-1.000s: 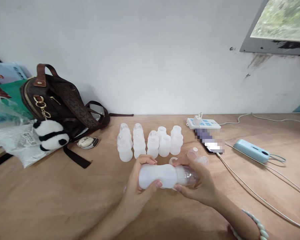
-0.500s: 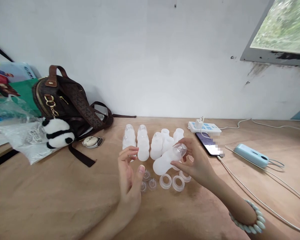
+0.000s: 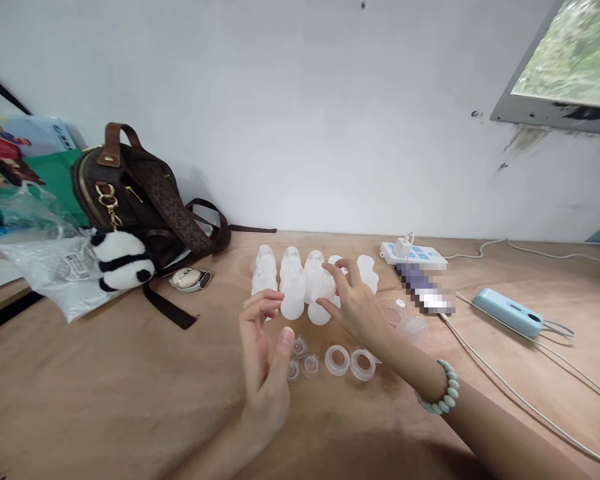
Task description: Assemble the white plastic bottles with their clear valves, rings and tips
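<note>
- Curving the right hand (image 3: pixel 355 307) around the upper part of a white bottle (image 3: pixel 319 315), with thumb in front, fingertips farther back and a moderate gap between; hard to tell whether gripping or merely touching.
- Seeing that bottle base down at the front of the third row from the left; impossible to tell whether fully resting on the wooden table (image 3: pixel 130 400).
- Holding nothing in the left hand (image 3: pixel 265 373), with thumb and fingers wide apart, near the front bottle (image 3: pixel 293 307) of the second row.
- Counting three clear teats (image 3: pixel 311 365) between left thumb and two white rings (image 3: pixel 337 373), plus a third ring (image 3: pixel 375 355) partly hidden by the right forearm (image 3: pixel 415 363).
- Finding clear caps (image 3: pixel 414 325) beyond that forearm, near a phone (image 3: pixel 425 293).
- Noting a power strip (image 3: pixel 430 259) behind the phone, a pale-blue power bank (image 3: pixel 505 311) to the right and a dark backpack (image 3: pixel 140 177) at far left.
</note>
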Tool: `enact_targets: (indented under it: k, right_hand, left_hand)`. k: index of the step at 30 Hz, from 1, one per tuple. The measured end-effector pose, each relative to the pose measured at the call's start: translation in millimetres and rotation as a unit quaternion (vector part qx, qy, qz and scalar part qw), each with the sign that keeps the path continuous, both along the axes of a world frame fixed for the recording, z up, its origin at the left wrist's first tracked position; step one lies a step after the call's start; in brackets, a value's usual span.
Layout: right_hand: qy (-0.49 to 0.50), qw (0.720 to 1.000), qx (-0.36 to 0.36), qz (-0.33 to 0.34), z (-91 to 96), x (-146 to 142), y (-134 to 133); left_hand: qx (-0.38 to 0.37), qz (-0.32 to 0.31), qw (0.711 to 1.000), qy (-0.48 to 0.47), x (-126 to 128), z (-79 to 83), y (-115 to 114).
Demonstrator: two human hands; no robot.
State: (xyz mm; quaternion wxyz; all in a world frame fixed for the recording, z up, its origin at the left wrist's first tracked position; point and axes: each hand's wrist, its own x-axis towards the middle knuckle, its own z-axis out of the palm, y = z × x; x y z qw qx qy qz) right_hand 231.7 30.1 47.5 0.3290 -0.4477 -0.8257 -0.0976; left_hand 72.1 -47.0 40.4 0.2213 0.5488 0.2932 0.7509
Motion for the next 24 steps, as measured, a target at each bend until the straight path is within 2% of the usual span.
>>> enact_targets:
  k: [7, 11, 16, 19, 21, 24]
  right_hand:
    - [-0.001, 0.999, 0.015, -0.028, -3.6, -12.2, 12.0]
    - [0.004, 0.999, 0.020, -0.026, -2.6, -11.7, 9.8]
    - [0.067, 0.994, 0.084, -0.006, 13.6, 9.5, -0.4]
    - [0.073, 0.988, 0.136, -0.013, 21.7, 27.7, -3.4]
    - [0.042, 0.987, 0.152, -0.026, 20.2, 37.1, -3.5]
    - [-0.037, 0.989, 0.138, -0.041, 7.2, 44.5, -2.2]
  left_hand:
    - [0.012, 0.007, 1.000, 0.008, -1.7, -0.6, 3.0]
    - [0.004, 0.005, 1.000, 0.014, -3.0, -2.5, 5.6]
    - [0.002, 0.004, 1.000, 0.019, -4.8, -2.9, 7.6]
    - [0.003, 0.003, 1.000, 0.014, -5.5, -2.5, 8.5]
    - [0.005, 0.000, 1.000, 0.011, -5.6, -2.6, 8.9]
    - [0.004, -0.005, 1.000, 0.016, -5.3, -3.4, 9.2]
